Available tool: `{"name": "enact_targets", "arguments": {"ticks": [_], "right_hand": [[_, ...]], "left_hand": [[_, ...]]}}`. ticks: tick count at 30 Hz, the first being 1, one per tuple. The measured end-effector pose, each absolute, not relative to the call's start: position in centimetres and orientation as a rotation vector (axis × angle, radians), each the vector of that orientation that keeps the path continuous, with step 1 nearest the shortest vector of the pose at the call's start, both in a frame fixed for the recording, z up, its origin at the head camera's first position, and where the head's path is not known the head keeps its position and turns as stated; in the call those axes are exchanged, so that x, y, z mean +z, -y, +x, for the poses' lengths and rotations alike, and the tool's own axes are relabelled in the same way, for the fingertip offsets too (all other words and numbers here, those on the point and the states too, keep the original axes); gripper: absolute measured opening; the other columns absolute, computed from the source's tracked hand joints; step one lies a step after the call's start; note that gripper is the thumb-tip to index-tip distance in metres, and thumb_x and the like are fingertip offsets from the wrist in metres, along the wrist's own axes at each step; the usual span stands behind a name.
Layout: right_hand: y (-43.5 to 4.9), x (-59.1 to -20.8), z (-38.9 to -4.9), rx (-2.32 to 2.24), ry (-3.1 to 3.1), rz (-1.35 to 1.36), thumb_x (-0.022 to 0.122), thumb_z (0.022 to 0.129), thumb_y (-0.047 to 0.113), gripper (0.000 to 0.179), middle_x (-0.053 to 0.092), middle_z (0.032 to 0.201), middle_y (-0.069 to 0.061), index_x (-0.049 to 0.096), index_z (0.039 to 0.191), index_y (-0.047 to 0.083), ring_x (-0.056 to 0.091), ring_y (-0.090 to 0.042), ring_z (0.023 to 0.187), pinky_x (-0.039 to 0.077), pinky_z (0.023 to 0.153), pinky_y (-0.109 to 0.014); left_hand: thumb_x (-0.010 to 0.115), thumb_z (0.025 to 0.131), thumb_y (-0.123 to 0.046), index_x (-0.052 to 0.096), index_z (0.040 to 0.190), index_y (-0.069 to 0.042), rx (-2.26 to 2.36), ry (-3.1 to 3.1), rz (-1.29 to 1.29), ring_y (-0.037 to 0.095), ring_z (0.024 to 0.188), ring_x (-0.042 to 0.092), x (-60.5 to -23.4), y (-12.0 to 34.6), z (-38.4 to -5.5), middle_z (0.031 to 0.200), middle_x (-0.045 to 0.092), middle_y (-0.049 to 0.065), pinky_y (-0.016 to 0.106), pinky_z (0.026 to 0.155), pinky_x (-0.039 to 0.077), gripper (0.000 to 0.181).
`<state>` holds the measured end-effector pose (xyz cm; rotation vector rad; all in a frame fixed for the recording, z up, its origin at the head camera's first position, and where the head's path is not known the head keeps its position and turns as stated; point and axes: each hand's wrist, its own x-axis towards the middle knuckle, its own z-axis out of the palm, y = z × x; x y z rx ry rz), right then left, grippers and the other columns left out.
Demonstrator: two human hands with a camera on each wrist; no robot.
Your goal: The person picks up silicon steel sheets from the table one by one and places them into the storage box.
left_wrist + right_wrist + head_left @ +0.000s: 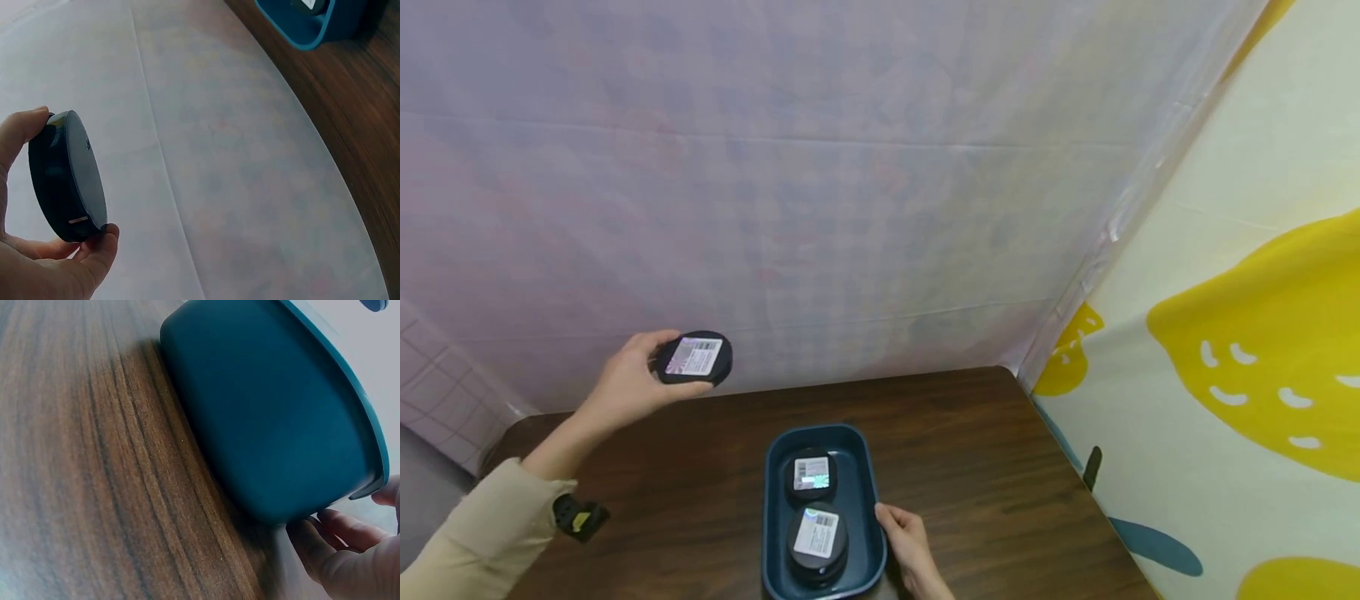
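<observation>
My left hand [632, 377] grips a flat, round black container [722, 362] by its edge, raised above the far left of the table. A white label with a barcode covers part of its face. In the left wrist view the same container [53, 181] is seen nearly edge-on, between thumb and fingers. My right hand [910, 546] holds the right side of a dark blue rectangular bin [863, 483], thumb at the rim. The right wrist view shows the fingers [312, 547] against the lower corner of the bin [269, 412]. Similar labelled containers [812, 473] lie inside; the nearer one [817, 537] sits higher.
The dark wooden table [985, 483] carries the bin near its front. A pale checked cloth wall [820, 208] rises behind the table. Another wall with yellow lemon prints [1270, 333] stands along the right side. A dark device [580, 517] is strapped at the left cuff.
</observation>
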<state>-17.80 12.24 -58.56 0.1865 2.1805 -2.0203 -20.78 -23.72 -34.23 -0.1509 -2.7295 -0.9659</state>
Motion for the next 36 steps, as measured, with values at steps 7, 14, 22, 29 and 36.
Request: {"name": "enact_targets", "arguments": {"ticks": [7, 14, 22, 29, 36], "right_hand": [[-12.3, -58.4, -17.7, -2.017, -2.182, 0.196, 0.057, 0.094, 0.019, 0.038, 0.064, 0.107, -0.024, 0.061, 0.109, -0.016, 0.058, -0.031, 0.103, 0.047, 0.09, -0.043], [-12.1, -56.8, -17.0, -2.033, -2.18, 0.179, 0.057, 0.093, 0.018, 0.037, 0.065, 0.106, -0.025, 0.061, 0.108, -0.016, 0.059, -0.031, 0.101, 0.048, 0.088, -0.04], [-12.1, -58.0, -17.4, -2.031, -2.185, 0.196, 0.058, 0.093, 0.021, 0.039, 0.066, 0.105, -0.022, 0.062, 0.108, -0.015, 0.059, -0.028, 0.1, 0.049, 0.086, -0.036], [-12.0, -58.6, -17.5, -2.038, -2.179, 0.196, 0.059, 0.092, 0.026, 0.042, 0.066, 0.105, -0.021, 0.063, 0.108, -0.013, 0.06, -0.026, 0.099, 0.05, 0.086, -0.035], [-11.7, -58.5, -17.5, -2.056, -2.168, 0.188, 0.06, 0.092, 0.028, 0.042, 0.067, 0.102, -0.019, 0.063, 0.108, -0.012, 0.062, -0.021, 0.093, 0.051, 0.081, -0.031]], "left_hand": [[0.082, 0.07, -0.036, 0.041, 0.132, 0.01, -1.002, 2.735, -0.203, 0.046, 0.107, 0.047, -34.2, 21.9, -21.1, 0.124, 0.043, 0.031, 0.056, 0.081, 0.045, 0.087], [0.081, 0.071, -0.035, 0.041, 0.132, 0.009, -1.051, 2.744, -0.247, 0.047, 0.107, 0.048, -34.3, 20.3, -21.4, 0.126, 0.043, 0.03, 0.055, 0.082, 0.047, 0.086], [0.082, 0.069, -0.035, 0.044, 0.13, 0.008, -1.11, 2.726, -0.295, 0.044, 0.108, 0.049, -35.3, 18.3, -22.2, 0.125, 0.045, 0.028, 0.053, 0.083, 0.047, 0.084], [0.084, 0.066, -0.035, 0.047, 0.128, 0.008, -1.1, 2.713, -0.345, 0.041, 0.106, 0.052, -36.1, 16.2, -22.8, 0.122, 0.05, 0.027, 0.052, 0.083, 0.047, 0.084], [0.086, 0.064, -0.034, 0.048, 0.127, 0.008, -1.131, 2.702, -0.396, 0.04, 0.104, 0.053, -36.3, 14.7, -23.1, 0.12, 0.051, 0.026, 0.051, 0.082, 0.048, 0.084]]}}
